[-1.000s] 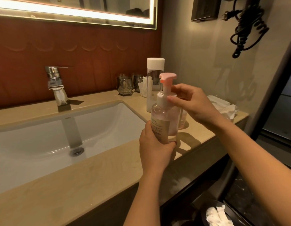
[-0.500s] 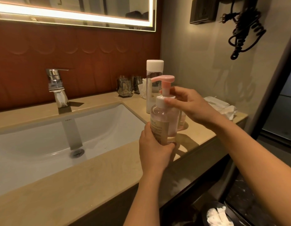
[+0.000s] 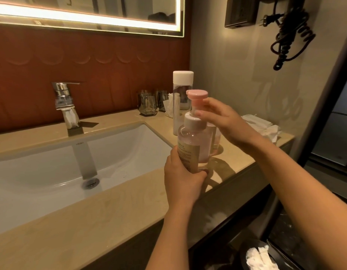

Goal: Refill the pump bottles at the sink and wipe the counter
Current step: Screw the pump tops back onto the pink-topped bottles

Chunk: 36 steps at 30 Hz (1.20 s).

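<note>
At the tabletop's (image 3: 114, 211) front edge, just right of the sink (image 3: 52, 168), we hold the pump bottle (image 3: 194, 145) upright. The left hand's (image 3: 183, 178) grip is wrapped round its lower body, and the right hand's (image 3: 225, 123) grip pinches the white neck under the pink pump head (image 3: 197, 94). Over the last second that head has swung round, its spout pointing left and now showing as a flat disc, so we judge the pump is being twisted on its thread; off or back on, we cannot tell. The clear bottle looks tinted pale pink nearly to its shoulder. Behind it, a tall white-capped bottle (image 3: 182, 78) seems to hold white liquid only near its base, and a second clear bottle (image 3: 215, 137) stands partly hidden.
</note>
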### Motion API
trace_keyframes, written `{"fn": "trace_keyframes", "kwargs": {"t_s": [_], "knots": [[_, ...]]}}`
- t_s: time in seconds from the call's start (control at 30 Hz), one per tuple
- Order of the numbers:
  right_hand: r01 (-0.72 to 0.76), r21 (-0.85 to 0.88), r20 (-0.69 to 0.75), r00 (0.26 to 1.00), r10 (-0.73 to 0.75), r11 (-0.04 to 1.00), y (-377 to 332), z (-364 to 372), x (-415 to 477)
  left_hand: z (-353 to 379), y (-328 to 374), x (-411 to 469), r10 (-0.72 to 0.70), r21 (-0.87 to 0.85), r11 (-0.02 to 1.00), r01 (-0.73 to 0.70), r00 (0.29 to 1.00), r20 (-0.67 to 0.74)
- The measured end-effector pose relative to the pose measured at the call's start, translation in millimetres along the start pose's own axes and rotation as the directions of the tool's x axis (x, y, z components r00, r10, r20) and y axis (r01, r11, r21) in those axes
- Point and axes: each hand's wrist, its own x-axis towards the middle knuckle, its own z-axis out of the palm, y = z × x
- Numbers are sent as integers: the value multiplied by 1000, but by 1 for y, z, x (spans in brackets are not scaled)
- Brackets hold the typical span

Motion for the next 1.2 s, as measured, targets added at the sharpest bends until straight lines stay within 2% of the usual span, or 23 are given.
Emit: {"fn": "trace_keyframes", "kwargs": {"t_s": [0.03, 0.1, 0.23, 0.33, 0.4, 0.5, 0.57, 0.63, 0.73, 0.83, 0.9, 1.0, 1.07, 1.2], "knots": [[6, -11, 18, 1000, -6, 1000, 1, -2, 0, 0, 0, 0, 1, 0, 1000, -1, 1000, 2], [13, -42, -34, 999, -14, 999, 2, -2, 0, 0, 0, 0, 1, 2, 1000, -1, 1000, 2], [-5, -197, -278, 959, -51, 980, 3, 12, 3, 1, -2, 1, -4, 17, 1000, 4, 1000, -10], [-80, -391, -400, 912, -92, 917, 3, 22, 4, 1, -1, 1, -12, 21, 1000, 13, 1000, -14], [-62, -401, -369, 924, -99, 914, 1, 20, 4, 0, -1, 0, -8, 18, 1000, 9, 1000, -12], [-1, -104, -100, 995, -10, 995, 0, 8, 0, 0, -1, 0, -10, 10, 1000, 10, 1000, -4], [-20, -58, 48, 999, 23, 998, 0, 0, -3, 0, 0, 0, -5, 13, 1000, 5, 1000, -1], [-21, -77, 8, 1000, 22, 997, 2, -1, -1, 0, 0, 0, -5, 15, 1000, 5, 1000, 2], [-36, -209, -218, 976, -10, 977, 4, 12, 4, -1, 0, 0, -8, 12, 1000, 8, 1000, 1], [-80, -294, -316, 949, -18, 953, 8, 25, 5, 0, 0, 0, -11, 14, 1000, 11, 1000, -6], [-69, -266, -285, 958, -11, 961, 6, 23, 5, 0, 0, 0, -10, 17, 1000, 10, 1000, -7], [-35, 3, -73, 997, 35, 999, 1, 12, -1, 0, -1, 0, 7, 13, 1000, -7, 1000, -7], [-32, 12, 20, 999, 32, 999, 3, 4, -3, -2, 1, -1, 14, 4, 1000, -14, 1000, -6], [-20, 10, -32, 999, 21, 1000, 4, 2, -1, -2, 2, -2, 22, -20, 1000, -22, 1000, -5]]}}
